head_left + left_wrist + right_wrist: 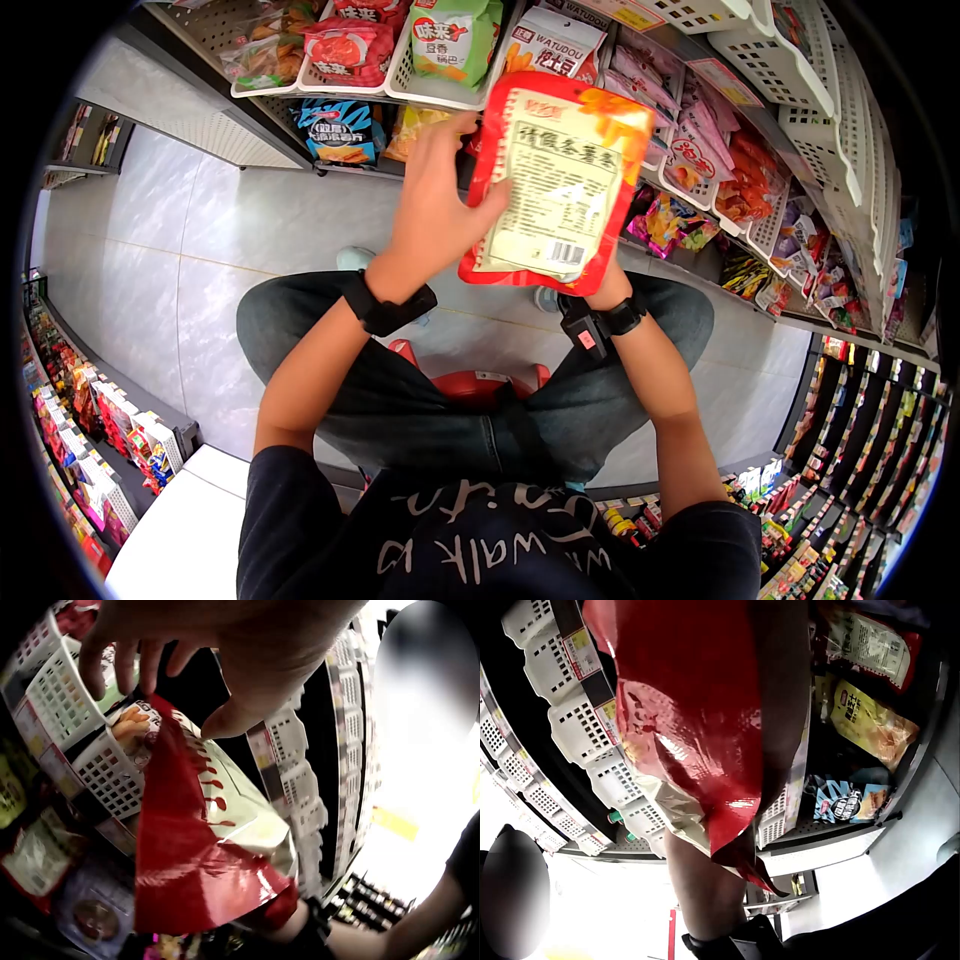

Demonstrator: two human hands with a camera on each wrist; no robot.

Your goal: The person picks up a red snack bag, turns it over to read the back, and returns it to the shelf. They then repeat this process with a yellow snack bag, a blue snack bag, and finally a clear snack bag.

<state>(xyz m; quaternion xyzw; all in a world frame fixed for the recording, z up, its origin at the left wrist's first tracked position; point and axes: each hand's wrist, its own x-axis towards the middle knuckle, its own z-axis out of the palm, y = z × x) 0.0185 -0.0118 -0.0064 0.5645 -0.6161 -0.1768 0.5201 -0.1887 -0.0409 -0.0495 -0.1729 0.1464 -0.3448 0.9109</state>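
A red and cream snack packet (553,190) is held up over the person's lap, its printed back with a barcode facing the head camera. The right hand (608,287) grips it at the lower right edge; its fingers are mostly hidden behind the packet. At the packet's left edge is the left hand (428,215), thumb on the cream back. In the left wrist view, the fingers of the left hand (225,652) are spread and loosely bent by the top of the packet (187,847). The packet's glossy red front (697,697) fills much of the right wrist view.
White baskets (440,92) of snack bags line the shelf ahead, with more baskets (790,80) stacked at the right. A blue bag (338,132) lies on the lower shelf. The person sits on a red stool (480,387) over a grey tiled floor (200,225).
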